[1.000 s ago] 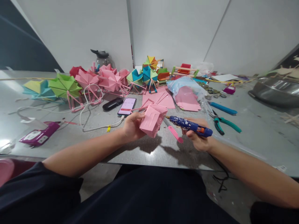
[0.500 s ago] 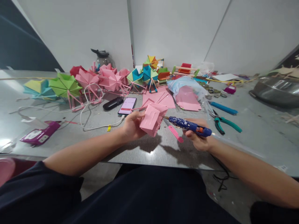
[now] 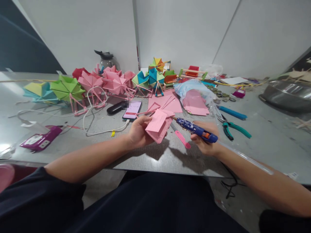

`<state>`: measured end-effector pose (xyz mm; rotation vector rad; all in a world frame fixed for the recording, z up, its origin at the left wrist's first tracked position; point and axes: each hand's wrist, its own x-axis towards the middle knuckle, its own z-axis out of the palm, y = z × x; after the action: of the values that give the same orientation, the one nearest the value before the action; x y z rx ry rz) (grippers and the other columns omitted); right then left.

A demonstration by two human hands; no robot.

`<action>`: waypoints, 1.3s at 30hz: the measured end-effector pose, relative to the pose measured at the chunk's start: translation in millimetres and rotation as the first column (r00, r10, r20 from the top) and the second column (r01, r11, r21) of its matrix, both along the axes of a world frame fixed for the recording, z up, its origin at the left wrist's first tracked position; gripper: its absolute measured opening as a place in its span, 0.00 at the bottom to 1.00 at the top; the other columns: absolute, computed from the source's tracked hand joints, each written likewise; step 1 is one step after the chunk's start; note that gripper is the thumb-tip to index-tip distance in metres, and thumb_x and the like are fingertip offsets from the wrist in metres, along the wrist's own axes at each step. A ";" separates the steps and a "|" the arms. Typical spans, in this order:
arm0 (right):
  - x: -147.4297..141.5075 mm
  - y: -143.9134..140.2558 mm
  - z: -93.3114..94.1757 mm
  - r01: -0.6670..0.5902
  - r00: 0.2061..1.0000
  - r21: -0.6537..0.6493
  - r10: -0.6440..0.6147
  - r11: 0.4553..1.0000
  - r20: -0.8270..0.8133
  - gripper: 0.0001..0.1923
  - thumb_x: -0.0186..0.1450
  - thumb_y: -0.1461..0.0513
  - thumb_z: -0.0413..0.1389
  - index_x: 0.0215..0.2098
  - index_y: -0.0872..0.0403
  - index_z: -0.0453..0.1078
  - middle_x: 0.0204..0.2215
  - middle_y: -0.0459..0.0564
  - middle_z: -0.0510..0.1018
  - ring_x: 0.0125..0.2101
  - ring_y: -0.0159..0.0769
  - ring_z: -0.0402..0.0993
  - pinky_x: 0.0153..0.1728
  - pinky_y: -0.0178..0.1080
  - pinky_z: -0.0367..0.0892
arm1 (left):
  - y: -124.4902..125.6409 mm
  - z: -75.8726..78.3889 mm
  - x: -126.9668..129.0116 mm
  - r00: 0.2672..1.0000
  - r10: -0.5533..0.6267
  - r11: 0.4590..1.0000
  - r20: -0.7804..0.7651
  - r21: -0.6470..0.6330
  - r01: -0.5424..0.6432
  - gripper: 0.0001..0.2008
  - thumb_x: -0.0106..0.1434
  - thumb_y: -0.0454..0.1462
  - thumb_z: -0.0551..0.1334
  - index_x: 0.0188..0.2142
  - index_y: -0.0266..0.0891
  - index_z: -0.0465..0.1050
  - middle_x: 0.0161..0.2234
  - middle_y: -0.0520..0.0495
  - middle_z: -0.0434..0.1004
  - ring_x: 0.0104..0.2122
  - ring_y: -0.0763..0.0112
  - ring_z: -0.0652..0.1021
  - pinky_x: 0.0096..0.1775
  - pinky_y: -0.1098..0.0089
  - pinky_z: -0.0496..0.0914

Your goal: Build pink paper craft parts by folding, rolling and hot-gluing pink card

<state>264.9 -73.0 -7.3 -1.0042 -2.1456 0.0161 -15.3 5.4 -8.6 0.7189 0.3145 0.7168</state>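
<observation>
My left hand (image 3: 140,131) is closed on a folded pink paper piece (image 3: 158,124), with the thumb on its upper left side. Small glossy spots show along the paper's right edge. My right hand (image 3: 205,140) grips a blue glue gun (image 3: 196,130) with a worn, spotted barrel. Its nozzle points left, close to the paper's upper right corner; whether they touch I cannot tell. A clear glue stick (image 3: 247,159) sticks out behind the gun, over my forearm. Below the nozzle, a pink-handled tool (image 3: 181,138) with a narrow metal blade lies on the table.
Green-handled pliers (image 3: 234,128) and a blue utility knife (image 3: 232,112) lie to the right. Behind my hands are pink paper sheets (image 3: 173,105), a plastic bag (image 3: 194,90) and a phone (image 3: 132,110) on a white cable. Folded paper wheels (image 3: 68,89) line the back. A metal bowl (image 3: 289,95) stands far right.
The pink paper has turned slightly in my left hand, showing more of its right side. The glue gun has shifted slightly down and its nozzle a little right.
</observation>
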 end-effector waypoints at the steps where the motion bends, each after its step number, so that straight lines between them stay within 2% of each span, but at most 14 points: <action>1: -1.0 -0.2 2.8 -0.010 1.000 0.028 0.010 1.000 -0.013 0.18 0.76 0.52 0.56 0.29 0.47 0.65 0.23 0.46 0.67 0.23 0.40 0.64 0.26 0.45 0.60 | 0.1 0.7 0.0 1.000 0.000 1.000 0.002 -0.009 0.000 0.26 0.60 0.43 0.67 0.54 0.31 0.81 0.41 0.38 0.88 0.39 0.56 0.84 0.47 0.59 0.77; 3: -2.2 -0.2 7.8 -0.008 1.000 0.098 0.008 0.995 0.003 0.18 0.75 0.51 0.59 0.30 0.47 0.66 0.25 0.47 0.71 0.24 0.38 0.66 0.27 0.44 0.60 | 0.5 2.3 0.1 1.000 -0.006 0.999 0.006 -0.038 0.006 0.25 0.62 0.44 0.67 0.55 0.31 0.81 0.41 0.37 0.88 0.39 0.56 0.84 0.46 0.59 0.77; 7: 0.1 1.2 13.3 0.054 0.975 0.302 -0.116 0.952 0.190 0.16 0.75 0.49 0.60 0.34 0.49 0.70 0.31 0.51 0.80 0.27 0.39 0.71 0.31 0.43 0.62 | 1.4 4.5 0.9 1.000 0.014 0.994 0.002 -0.108 -0.013 0.22 0.64 0.43 0.67 0.52 0.31 0.83 0.41 0.36 0.88 0.38 0.56 0.85 0.44 0.59 0.78; 12: 4.2 2.2 17.6 0.066 0.918 0.447 -0.230 0.892 0.324 0.15 0.72 0.52 0.65 0.31 0.51 0.73 0.30 0.52 0.81 0.28 0.39 0.72 0.33 0.43 0.61 | 1.9 5.8 1.3 0.999 0.033 0.990 0.006 -0.138 -0.031 0.18 0.65 0.41 0.66 0.49 0.31 0.83 0.40 0.39 0.88 0.37 0.58 0.85 0.43 0.60 0.79; 15: 6.1 1.9 19.1 0.064 0.881 0.492 -0.280 0.868 0.381 0.13 0.74 0.58 0.61 0.31 0.52 0.75 0.31 0.53 0.82 0.29 0.40 0.72 0.33 0.43 0.59 | 1.8 6.7 0.9 1.000 0.019 0.991 0.015 -0.134 -0.017 0.19 0.65 0.41 0.66 0.50 0.30 0.83 0.40 0.38 0.88 0.37 0.58 0.85 0.43 0.60 0.80; 20: 7.4 -1.2 21.0 0.098 0.806 0.516 -0.372 0.851 0.461 0.15 0.74 0.67 0.55 0.29 0.51 0.75 0.33 0.53 0.85 0.31 0.40 0.72 0.34 0.45 0.57 | 1.8 7.5 1.1 1.000 -0.001 0.986 0.026 -0.168 0.006 0.17 0.67 0.42 0.66 0.49 0.31 0.83 0.40 0.38 0.89 0.37 0.59 0.86 0.43 0.61 0.80; 24: 6.1 -4.0 24.3 0.094 0.755 0.573 -0.433 0.814 0.492 0.18 0.74 0.69 0.55 0.27 0.51 0.73 0.32 0.52 0.85 0.29 0.39 0.71 0.33 0.45 0.56 | 3.4 6.8 0.5 0.999 -0.006 0.984 0.032 -0.177 0.011 0.18 0.67 0.43 0.66 0.49 0.32 0.83 0.40 0.38 0.88 0.37 0.59 0.87 0.40 0.64 0.80; 28: 12.0 -2.6 27.3 0.112 0.798 0.531 -0.395 0.840 0.456 0.15 0.74 0.68 0.55 0.30 0.52 0.76 0.34 0.53 0.86 0.30 0.40 0.74 0.34 0.45 0.58 | 6.0 4.8 -2.7 0.999 -0.023 0.990 0.040 -0.139 0.028 0.24 0.65 0.46 0.67 0.53 0.30 0.82 0.40 0.34 0.88 0.35 0.59 0.86 0.39 0.64 0.80; 30: 19.7 -0.5 30.7 0.166 0.841 0.496 -0.385 0.852 0.381 0.11 0.73 0.66 0.57 0.34 0.52 0.78 0.37 0.55 0.87 0.31 0.41 0.76 0.34 0.45 0.59 | 6.9 3.2 -3.5 0.998 -0.013 0.995 0.060 -0.102 0.020 0.25 0.65 0.47 0.68 0.53 0.29 0.82 0.41 0.34 0.88 0.36 0.59 0.86 0.40 0.64 0.80; 33: 37.9 1.0 40.7 0.317 0.851 0.489 -0.471 0.813 0.232 0.08 0.75 0.57 0.61 0.39 0.52 0.78 0.39 0.56 0.87 0.30 0.43 0.79 0.31 0.44 0.62 | 8.2 -1.5 -2.6 0.996 0.010 1.000 0.093 -0.026 -0.008 0.26 0.66 0.49 0.71 0.54 0.31 0.81 0.42 0.35 0.88 0.39 0.58 0.87 0.43 0.63 0.80; 36: 66.7 -4.0 50.9 0.488 0.790 0.449 -0.597 0.748 0.136 0.15 0.77 0.49 0.60 0.39 0.49 0.77 0.29 0.54 0.84 0.25 0.46 0.77 0.26 0.44 0.59 | 10.7 -9.4 -0.3 0.994 0.040 0.999 0.100 0.009 -0.041 0.27 0.65 0.50 0.75 0.54 0.33 0.81 0.44 0.36 0.89 0.41 0.57 0.88 0.46 0.62 0.80; 39: 109.2 -17.2 50.2 0.561 0.736 0.407 -0.659 0.720 0.151 0.20 0.75 0.43 0.61 0.33 0.46 0.74 0.18 0.49 0.72 0.16 0.43 0.65 0.20 0.43 0.50 | 13.9 -17.2 2.2 0.993 0.069 0.997 0.092 0.021 -0.071 0.26 0.62 0.49 0.80 0.52 0.35 0.82 0.45 0.39 0.89 0.42 0.58 0.87 0.48 0.62 0.79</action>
<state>374.1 -90.3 42.9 -1.5348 -1.8469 -0.8495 -13.1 19.3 -25.8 0.6985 0.2484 0.8186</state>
